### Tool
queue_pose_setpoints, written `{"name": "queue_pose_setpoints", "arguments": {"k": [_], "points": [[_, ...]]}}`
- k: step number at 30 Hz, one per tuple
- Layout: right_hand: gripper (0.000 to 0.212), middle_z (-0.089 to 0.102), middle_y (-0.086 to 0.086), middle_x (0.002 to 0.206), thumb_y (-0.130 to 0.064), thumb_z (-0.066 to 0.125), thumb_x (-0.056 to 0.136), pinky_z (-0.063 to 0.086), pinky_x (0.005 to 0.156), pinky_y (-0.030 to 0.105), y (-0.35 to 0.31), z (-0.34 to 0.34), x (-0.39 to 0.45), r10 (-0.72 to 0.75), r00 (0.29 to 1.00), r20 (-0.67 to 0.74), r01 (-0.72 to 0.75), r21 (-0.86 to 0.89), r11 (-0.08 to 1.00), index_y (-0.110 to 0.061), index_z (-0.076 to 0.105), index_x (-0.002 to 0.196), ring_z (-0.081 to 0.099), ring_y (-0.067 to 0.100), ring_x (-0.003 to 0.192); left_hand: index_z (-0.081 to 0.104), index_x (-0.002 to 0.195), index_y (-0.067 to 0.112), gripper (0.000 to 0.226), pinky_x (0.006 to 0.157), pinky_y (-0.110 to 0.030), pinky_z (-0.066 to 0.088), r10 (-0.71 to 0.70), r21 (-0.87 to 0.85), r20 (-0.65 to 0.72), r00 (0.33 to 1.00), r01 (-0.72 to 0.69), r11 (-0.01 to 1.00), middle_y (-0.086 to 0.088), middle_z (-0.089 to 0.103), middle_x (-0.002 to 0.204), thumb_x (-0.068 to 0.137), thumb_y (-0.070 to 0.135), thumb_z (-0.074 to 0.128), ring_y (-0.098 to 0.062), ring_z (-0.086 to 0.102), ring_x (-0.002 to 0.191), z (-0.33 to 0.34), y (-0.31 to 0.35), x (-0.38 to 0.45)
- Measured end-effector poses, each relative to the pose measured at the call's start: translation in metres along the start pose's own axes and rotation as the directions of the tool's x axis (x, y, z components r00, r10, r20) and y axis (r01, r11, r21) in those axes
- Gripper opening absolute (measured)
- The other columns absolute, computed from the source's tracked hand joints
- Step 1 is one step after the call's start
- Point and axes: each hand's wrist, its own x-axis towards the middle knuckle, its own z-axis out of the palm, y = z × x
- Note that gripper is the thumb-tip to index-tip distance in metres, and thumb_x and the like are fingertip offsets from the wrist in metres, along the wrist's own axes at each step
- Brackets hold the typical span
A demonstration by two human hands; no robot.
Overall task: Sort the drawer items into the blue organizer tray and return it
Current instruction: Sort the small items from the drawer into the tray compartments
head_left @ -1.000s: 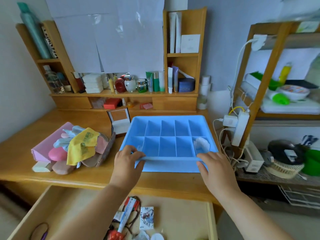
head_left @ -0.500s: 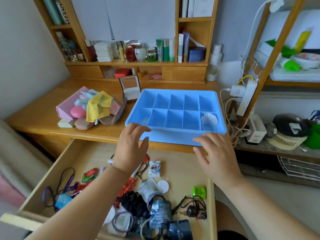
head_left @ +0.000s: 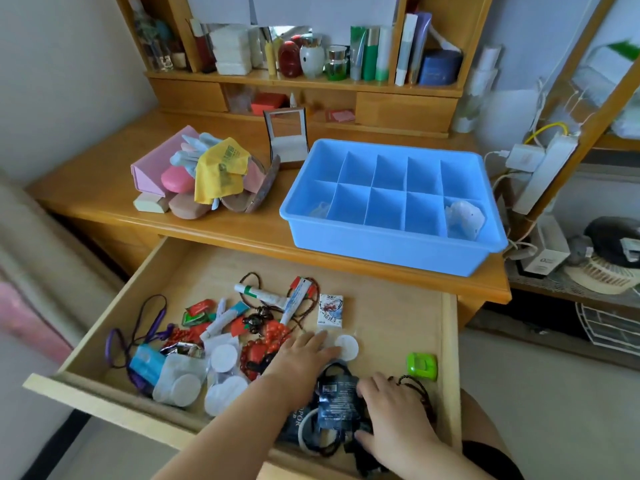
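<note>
The blue organizer tray point(head_left: 391, 245) stands on the desk near its front edge. A white crumpled item point(head_left: 464, 216) lies in its front right compartment and a clear bit point(head_left: 318, 211) in the front left one. Below it the wooden drawer point(head_left: 104, 405) is pulled out, full of small clutter: cords, tubes, red beads, round white pads point(head_left: 347, 346), dark packets point(head_left: 337, 400). My left hand point(head_left: 301, 362) reaches in with straight fingers touching the white pads. My right hand point(head_left: 394, 410) lies spread on the dark packets and black cords.
A pile of cases with a yellow cloth point(head_left: 221, 174) lies left of the tray, and a small open box point(head_left: 287, 140) stands behind it. A green item point(head_left: 422, 365) sits at the drawer's right. A power strip and cables point(head_left: 543, 174) hang to the right, and bottles line the back shelf.
Both hands have let go of the tray's front edge and dropped into the open drawer. The view has tilted down onto the drawer; the tray stays on the desk.
</note>
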Motion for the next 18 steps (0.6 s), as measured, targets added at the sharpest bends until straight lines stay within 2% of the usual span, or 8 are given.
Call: {"name": "queue_pose_setpoints", "arguments": {"k": [2, 4, 6, 8, 10, 12, 15, 18], "points": [[0.053, 0.048, 0.003, 0.121, -0.044, 0.065, 0.077, 0.031, 0.084, 0.037, 0.001, -0.003, 0.002, -0.007, 0.994, 0.11, 0.016, -0.08, 0.997, -0.017, 0.047, 0.12, 0.049, 0.023, 0.111, 0.016, 0.147, 0.032, 0.089, 0.117, -0.043, 0.007, 0.067, 0.078, 0.022, 0.997, -0.069, 0.995, -0.008, 0.003, 0.159, 0.077, 0.005, 0.065, -0.028, 0.006, 0.145, -0.002, 0.002, 0.007], [0.05, 0.054, 0.005, 0.124, -0.034, 0.066, 0.078, 0.028, 0.101, 0.042, 0.006, -0.003, 0.002, -0.028, 0.97, 0.24, 0.079, -0.202, 0.976, -0.018, 0.053, 0.123, 0.047, 0.026, 0.118, 0.018, 0.147, 0.029, 0.087, 0.118, -0.042, 0.006, 0.096, 0.074, 0.017, 0.995, -0.097, 0.992, -0.009, 0.006, 0.158, 0.077, 0.001, 0.061, -0.028, 0.007, 0.145, -0.001, 0.008, 0.008], [0.044, 0.057, 0.006, 0.124, -0.027, 0.065, 0.078, 0.021, 0.11, 0.045, 0.012, -0.003, -0.002, -0.048, 0.961, 0.273, 0.1, -0.18, 0.979, -0.02, 0.055, 0.121, 0.045, 0.027, 0.121, 0.021, 0.147, 0.028, 0.086, 0.118, -0.038, 0.001, 0.125, 0.02, -0.044, 0.991, -0.125, 0.992, -0.007, 0.009, 0.157, 0.074, -0.001, 0.055, -0.024, 0.006, 0.144, 0.001, 0.014, 0.002], [0.026, 0.059, -0.001, 0.108, -0.026, 0.063, 0.078, 0.027, 0.105, 0.038, 0.018, -0.005, -0.009, -0.078, 0.978, 0.195, 0.082, -0.017, 0.996, -0.027, 0.056, 0.102, 0.048, 0.024, 0.112, 0.026, 0.144, 0.032, 0.085, 0.117, -0.036, -0.004, 0.215, 0.036, -0.109, 0.97, -0.213, 0.976, -0.004, 0.015, 0.155, 0.071, -0.003, 0.05, -0.021, 0.003, 0.144, 0.005, 0.019, -0.006], [0.022, 0.049, -0.013, 0.081, -0.031, 0.062, 0.078, 0.034, 0.075, 0.026, 0.022, -0.015, -0.017, -0.069, 0.994, 0.086, 0.058, 0.133, 0.989, -0.034, 0.043, 0.087, 0.047, 0.021, 0.092, 0.029, 0.141, 0.034, 0.08, 0.116, -0.042, -0.007, 0.314, 0.14, -0.069, 0.947, -0.303, 0.943, -0.005, 0.011, 0.156, 0.073, -0.001, 0.053, -0.023, -0.003, 0.145, 0.009, 0.023, -0.014], [0.026, 0.044, -0.014, 0.068, -0.035, 0.063, 0.076, 0.027, 0.055, 0.018, 0.028, -0.022, -0.022, -0.019, 1.0, -0.012, 0.021, 0.244, 0.969, -0.035, 0.038, 0.083, 0.046, 0.017, 0.08, 0.027, 0.143, 0.031, 0.077, 0.115, -0.047, -0.008, 0.323, 0.246, 0.001, 0.947, -0.313, 0.917, -0.008, 0.004, 0.157, 0.078, 0.002, 0.058, -0.027, -0.008, 0.145, 0.01, 0.028, -0.017], [0.024, 0.058, -0.009, 0.077, -0.036, 0.068, 0.077, 0.036, 0.058, 0.019, 0.035, -0.034, -0.025, 0.106, 0.99, -0.094, -0.045, 0.503, 0.863, -0.029, 0.046, 0.086, 0.055, 0.009, 0.074, 0.019, 0.147, 0.027, 0.079, 0.115, -0.052, -0.006, 0.297, 0.385, 0.092, 0.95, -0.309, 0.869, -0.011, -0.003, 0.158, 0.083, 0.009, 0.062, -0.031, -0.01, 0.145, 0.005, 0.035, -0.016], [0.024, 0.065, -0.014, 0.09, -0.029, 0.074, 0.077, 0.045, 0.069, 0.015, 0.041, -0.046, -0.029, 0.229, 0.97, -0.077, -0.09, 0.765, 0.637, -0.031, 0.056, 0.092, 0.059, -0.002, 0.081, 0.013, 0.148, 0.032, 0.079, 0.114, -0.054, -0.007, 0.357, 0.497, 0.218, 0.908, -0.418, 0.76, -0.013, 0.002, 0.157, 0.087, 0.015, 0.059, -0.033, -0.008, 0.145, 0.004, 0.044, -0.012]]}}
